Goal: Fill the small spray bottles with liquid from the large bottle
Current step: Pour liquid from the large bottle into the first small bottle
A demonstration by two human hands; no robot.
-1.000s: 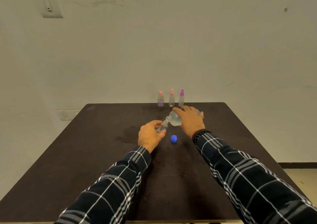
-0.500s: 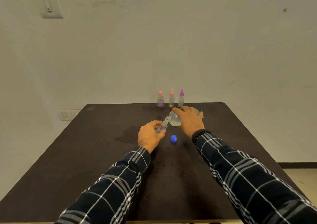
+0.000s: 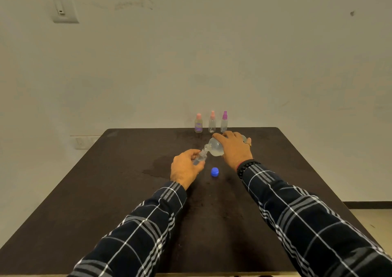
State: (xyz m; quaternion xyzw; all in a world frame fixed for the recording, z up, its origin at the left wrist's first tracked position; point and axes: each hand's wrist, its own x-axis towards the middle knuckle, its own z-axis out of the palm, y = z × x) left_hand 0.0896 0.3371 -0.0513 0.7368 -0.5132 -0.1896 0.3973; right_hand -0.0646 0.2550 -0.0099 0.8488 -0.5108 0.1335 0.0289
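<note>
- Two plaid sleeves (image 3: 307,223) are reaching forward over the dark worktop (image 3: 84,202), which is carrying everything in view.
- A blue cap (image 3: 214,172) is lying on the worktop between the two wrists, apart from both hands; it is most likely the large bottle's own.
- The left hand (image 3: 184,168) is closing its fingers around a small open bottle (image 3: 200,160), holding it just above the worktop with its neck leaning up and to the right, towards the pouring mouth.
- The right hand (image 3: 234,149) is gripping the large clear bottle (image 3: 215,148) from above. That bottle's long axis is lying nearly level, running right to left, with its mouth pointing left and slightly down, touching or just over the small bottle's opening.
- A beaded bracelet (image 3: 246,166) is sitting at the right wrist.
- To pour well, the large bottle should be tipping slowly, with mouth kept right over the narrow neck and the small bottle held steady, since the opening looks tight and a fast stream would likely be overshooting.
- A darker patch (image 3: 157,167) is showing on the worktop left of the left hand, possibly spilled liquid.
- Farther back, three capped spray bottles are standing upright in a row near the far edge: a pink-capped labelled one (image 3: 198,124), a pink-topped clear one (image 3: 212,122) and a purple-topped one (image 3: 224,122).
</note>
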